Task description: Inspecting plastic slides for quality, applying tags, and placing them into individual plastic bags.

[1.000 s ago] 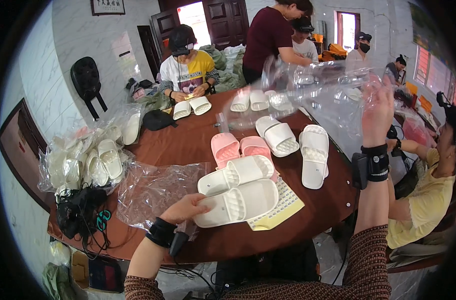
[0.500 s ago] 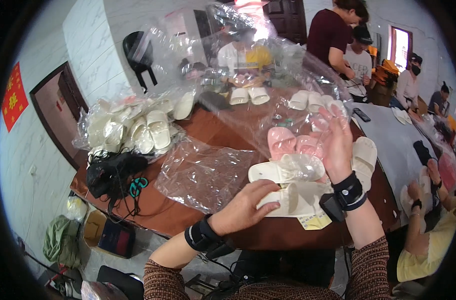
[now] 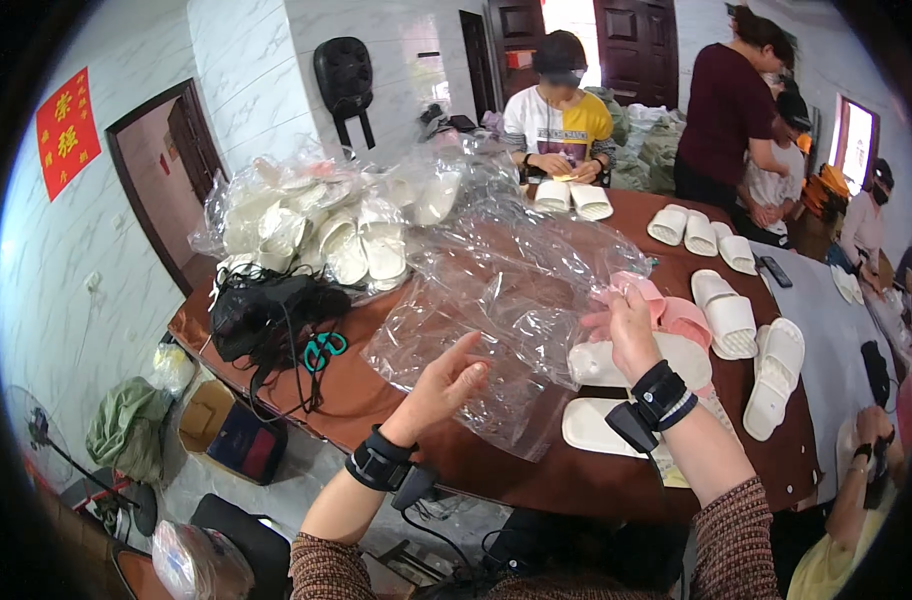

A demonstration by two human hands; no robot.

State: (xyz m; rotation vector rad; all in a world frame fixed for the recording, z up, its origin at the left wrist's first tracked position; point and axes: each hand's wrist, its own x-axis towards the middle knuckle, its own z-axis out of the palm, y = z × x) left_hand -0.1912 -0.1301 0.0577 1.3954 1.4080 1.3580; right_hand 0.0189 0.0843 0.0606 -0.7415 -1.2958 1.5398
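Observation:
A large clear plastic bag point(image 3: 521, 270) lies spread across the brown table, and its right edge reaches the fingers of my right hand point(image 3: 633, 335). That hand is closed on the film. Under and beside it are a white slipper point(image 3: 596, 363) and a pair of pink slippers point(image 3: 684, 318). Another white slipper point(image 3: 588, 425) lies nearer me, partly covered by my right wrist. My left hand point(image 3: 441, 385) hovers over the plastic with thumb and fingers apart, holding nothing.
A heap of bagged white slippers point(image 3: 306, 225) stands at the left, behind a black corded bundle point(image 3: 266, 320) and teal scissors point(image 3: 324, 352). White slipper pairs point(image 3: 726, 315) line the table's right side. A person point(image 3: 561, 120) sits opposite; others work at right.
The raised plastic has come down onto the table toward the left. My left hand has left the near white slipper and moved left, while my right hand has dropped lower and closed.

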